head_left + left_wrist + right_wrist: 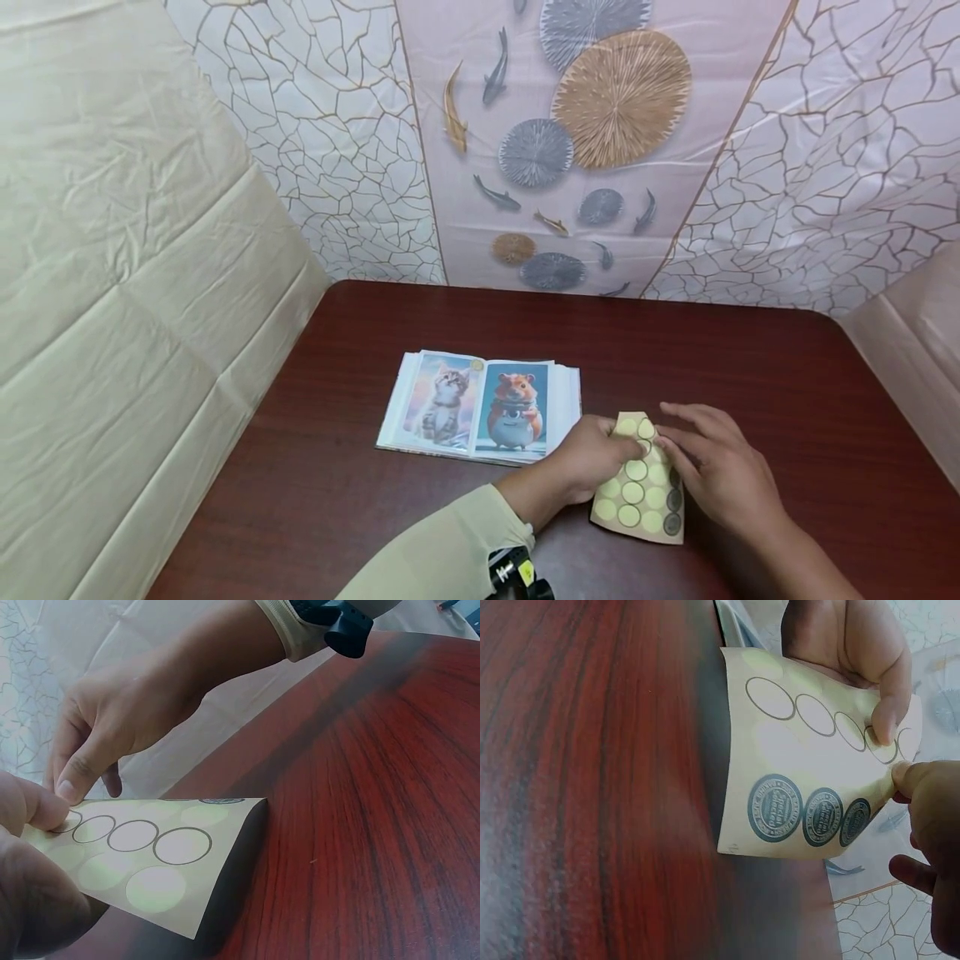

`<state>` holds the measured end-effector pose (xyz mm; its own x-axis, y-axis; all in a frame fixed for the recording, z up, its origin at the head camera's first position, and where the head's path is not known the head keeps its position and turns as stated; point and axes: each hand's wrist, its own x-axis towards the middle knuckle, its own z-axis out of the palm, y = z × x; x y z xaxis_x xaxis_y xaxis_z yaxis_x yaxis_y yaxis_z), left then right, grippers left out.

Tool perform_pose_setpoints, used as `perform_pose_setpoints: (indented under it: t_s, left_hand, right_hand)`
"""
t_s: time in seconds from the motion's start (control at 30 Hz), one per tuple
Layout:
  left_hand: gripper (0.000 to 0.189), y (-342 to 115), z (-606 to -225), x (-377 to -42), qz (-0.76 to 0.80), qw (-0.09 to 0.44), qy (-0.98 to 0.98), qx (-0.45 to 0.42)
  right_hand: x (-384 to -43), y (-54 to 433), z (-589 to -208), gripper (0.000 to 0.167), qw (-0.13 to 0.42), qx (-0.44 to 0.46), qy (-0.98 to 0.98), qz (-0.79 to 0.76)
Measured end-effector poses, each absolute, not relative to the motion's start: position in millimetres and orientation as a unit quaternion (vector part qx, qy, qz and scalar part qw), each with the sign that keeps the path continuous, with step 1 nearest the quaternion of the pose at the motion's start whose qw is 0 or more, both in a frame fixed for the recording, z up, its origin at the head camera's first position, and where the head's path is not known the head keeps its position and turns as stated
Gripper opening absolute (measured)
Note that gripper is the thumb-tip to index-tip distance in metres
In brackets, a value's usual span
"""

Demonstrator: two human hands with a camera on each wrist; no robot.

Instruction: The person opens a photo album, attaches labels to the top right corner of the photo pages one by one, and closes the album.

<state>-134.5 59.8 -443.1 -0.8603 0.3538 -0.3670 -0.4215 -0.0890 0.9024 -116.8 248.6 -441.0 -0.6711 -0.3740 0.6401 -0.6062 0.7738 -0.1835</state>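
Note:
A sheet of round stickers (643, 500) is held up above the table's right half. Most of its circles are pale, some outlined in dark; a column of dark printed seals (775, 808) runs along one side. My left hand (588, 457) grips the sheet by its left side, thumb on top over the circles. At the far right edge, my right hand (723, 467) pinches the sheet between thumb and index finger, its other fingers spread loosely. Whether a sticker edge is lifted there cannot be seen. Left of the hands lies an open photo album (562, 392).
The album shows a kitten picture (442, 408) and a hamster picture (516, 408), with a small round gold sticker (477, 365) at the top between them. The dark red wooden table (300, 467) meets a patterned cloth backdrop (337, 150) behind and a cream cloth (150, 333) at left.

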Motion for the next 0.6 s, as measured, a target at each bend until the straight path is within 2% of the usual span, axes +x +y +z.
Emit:
perform_pose_setpoints:
  t_s: [0.37, 0.6]
  left_hand:
    - [0.007, 59.0, -445.0, -134.4, 0.723, 0.268, 0.636, -0.021]
    - [0.008, 59.0, -445.2, -133.8, 0.716, 0.272, 0.642, -0.025]
  right_hand:
    - [-119.2, 253.1, -440.9, 0.058, 0.281, 0.299, -0.893, 0.187]
    - [-117.7, 255.9, -439.8, 0.013, 0.257, 0.274, -0.907, 0.189]
